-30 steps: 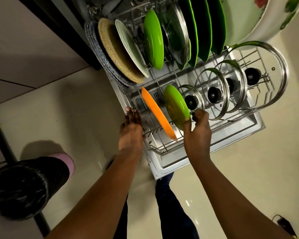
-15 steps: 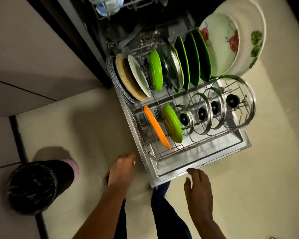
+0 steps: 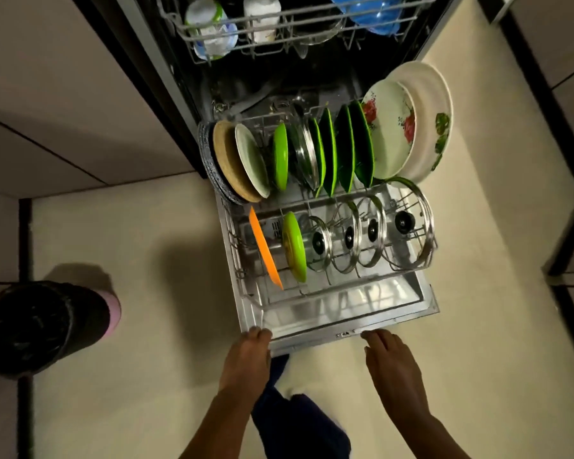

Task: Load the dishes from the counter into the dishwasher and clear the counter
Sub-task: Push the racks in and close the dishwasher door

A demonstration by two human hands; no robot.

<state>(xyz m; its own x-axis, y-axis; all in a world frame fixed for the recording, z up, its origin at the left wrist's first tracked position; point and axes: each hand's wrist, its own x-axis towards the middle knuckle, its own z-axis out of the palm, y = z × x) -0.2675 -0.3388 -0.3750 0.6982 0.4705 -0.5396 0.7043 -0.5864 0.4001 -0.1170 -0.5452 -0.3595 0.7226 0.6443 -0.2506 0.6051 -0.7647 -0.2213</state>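
Nearest the camera, two bare forearms reach forward over a pale floor, with a dark blue trouser leg [image 3: 299,422] between them. The left hand [image 3: 246,362] lies at the near left corner of the open dishwasher door [image 3: 345,329], its fingers bent down over the door's front edge; whether they actually grasp the edge cannot be told. The right hand [image 3: 393,366] is flat and relaxed, fingers straight and together, their tips at the same edge just right of the middle — it holds nothing.

Beyond the hands the lower rack [image 3: 242,266] sits pulled out over the door. In its near row an orange plate [image 3: 265,250] stands on edge at the left, a bright green plate [image 3: 294,246] just beside it, then four glass lids [image 3: 371,233] with black knobs, upright in a line and growing larger toward the right.

The far row of the rack holds more dishes on edge: a dark speckled platter and a tan woven mat [image 3: 229,160] at the left, a white plate [image 3: 252,160], a small green plate [image 3: 280,157], a glass lid, several dark green plates [image 3: 345,147], and two large white floral dishes [image 3: 395,127] at the right end.

Farther still, the upper rack [image 3: 279,31] carries cups and a blue item, too blurred to name.

Off to the left on the floor stands a black-lined bin [image 3: 37,326] with a pink rim — well apart from the dishwasher.
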